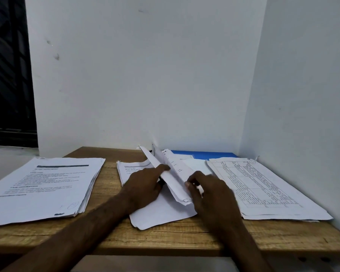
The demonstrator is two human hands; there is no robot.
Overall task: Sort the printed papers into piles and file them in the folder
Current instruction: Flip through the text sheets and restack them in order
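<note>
A middle stack of printed papers (161, 213) lies on the wooden table (185, 238). Several of its sheets (165, 169) are lifted on edge, tilted toward the right. My left hand (145, 185) rests on the stack with fingers reaching under the raised sheets. My right hand (208, 191) pinches the near corner of those raised sheets. A text pile (43, 187) lies at the left. A pile topped by a table sheet (263, 187) lies at the right. A blue folder (202, 154) lies at the back, partly covered by papers.
White walls close off the back and the right side of the table. A dark window (8, 75) is at the far left. Bare wood shows between the piles and along the front edge.
</note>
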